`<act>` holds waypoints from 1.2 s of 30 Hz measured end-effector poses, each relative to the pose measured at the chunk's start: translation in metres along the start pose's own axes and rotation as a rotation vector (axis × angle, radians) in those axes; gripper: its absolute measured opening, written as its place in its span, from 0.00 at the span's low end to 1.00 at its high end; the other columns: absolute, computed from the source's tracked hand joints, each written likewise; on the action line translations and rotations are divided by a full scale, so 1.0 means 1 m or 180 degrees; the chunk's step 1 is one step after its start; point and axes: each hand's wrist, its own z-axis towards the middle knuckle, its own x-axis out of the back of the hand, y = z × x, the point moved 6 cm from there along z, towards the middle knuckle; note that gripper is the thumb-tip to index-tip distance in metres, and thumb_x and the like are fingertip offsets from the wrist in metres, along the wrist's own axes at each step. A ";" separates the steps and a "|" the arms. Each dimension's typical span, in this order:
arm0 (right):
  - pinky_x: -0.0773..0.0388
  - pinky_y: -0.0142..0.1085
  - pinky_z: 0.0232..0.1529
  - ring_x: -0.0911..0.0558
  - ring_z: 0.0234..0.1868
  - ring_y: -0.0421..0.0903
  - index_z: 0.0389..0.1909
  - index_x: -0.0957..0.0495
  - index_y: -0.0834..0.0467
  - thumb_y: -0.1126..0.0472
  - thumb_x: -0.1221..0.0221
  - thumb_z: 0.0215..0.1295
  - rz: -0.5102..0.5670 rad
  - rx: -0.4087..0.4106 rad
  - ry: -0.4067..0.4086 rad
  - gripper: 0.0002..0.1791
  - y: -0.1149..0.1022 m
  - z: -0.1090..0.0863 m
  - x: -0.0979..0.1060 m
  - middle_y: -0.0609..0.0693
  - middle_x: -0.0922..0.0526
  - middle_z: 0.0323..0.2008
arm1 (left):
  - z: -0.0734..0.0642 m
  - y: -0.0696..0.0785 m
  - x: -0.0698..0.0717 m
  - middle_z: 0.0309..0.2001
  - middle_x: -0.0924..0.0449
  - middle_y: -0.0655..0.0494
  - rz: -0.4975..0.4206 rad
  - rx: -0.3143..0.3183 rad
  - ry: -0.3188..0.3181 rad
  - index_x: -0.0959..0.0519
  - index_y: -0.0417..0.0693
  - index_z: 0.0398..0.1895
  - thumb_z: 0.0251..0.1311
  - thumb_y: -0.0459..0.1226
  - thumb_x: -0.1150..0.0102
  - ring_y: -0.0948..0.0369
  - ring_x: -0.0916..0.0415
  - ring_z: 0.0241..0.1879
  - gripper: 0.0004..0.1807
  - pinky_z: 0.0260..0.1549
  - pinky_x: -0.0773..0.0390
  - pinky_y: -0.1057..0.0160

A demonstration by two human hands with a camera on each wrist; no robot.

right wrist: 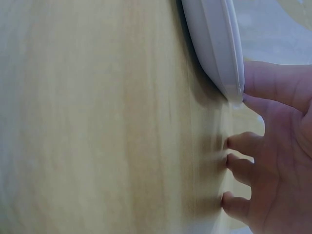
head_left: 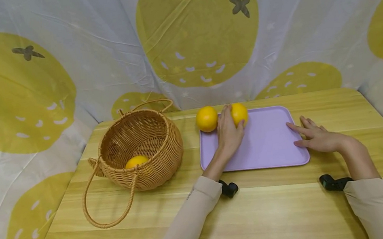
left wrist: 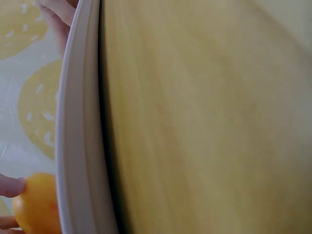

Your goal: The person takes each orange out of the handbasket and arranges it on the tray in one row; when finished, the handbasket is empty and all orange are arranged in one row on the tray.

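Observation:
My left hand reaches over the left part of a purple tray. It holds an orange near the tray's back edge, thumb on the near side; the left wrist view also shows a thumb and fingers on this orange. Just left of that hand, a second orange sits at the tray's back left corner. Beside the tray's right edge, my right hand is spread. In the right wrist view its thumb and forefinger touch the tray rim, while the other fingertips rest on the table.
A round wicker basket stands on the left with its two handles folded outward. One orange lies inside it, partly hidden by the rim. Behind the wooden table hangs a fruit-print cloth.

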 end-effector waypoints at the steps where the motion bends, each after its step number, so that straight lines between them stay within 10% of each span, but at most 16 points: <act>1: 0.79 0.76 0.68 0.77 0.77 0.78 0.82 0.54 0.62 0.49 0.46 0.78 0.0006 0.0019 0.0006 0.42 0.000 0.000 0.000 0.79 0.76 0.77 | 0.000 0.000 0.000 0.75 0.32 0.42 0.0027 0.0024 0.0037 0.32 0.37 0.72 0.68 0.35 0.35 0.46 0.32 0.73 0.31 0.75 0.35 0.51; 36: 0.77 0.77 0.69 0.76 0.77 0.78 0.82 0.55 0.62 0.51 0.46 0.79 -0.0057 -0.0018 0.0004 0.42 -0.001 0.000 0.001 0.79 0.75 0.77 | 0.009 0.002 -0.007 0.73 0.31 0.45 0.0548 0.0243 0.0283 0.34 0.41 0.73 0.71 0.40 0.37 0.48 0.31 0.69 0.31 0.59 0.19 0.50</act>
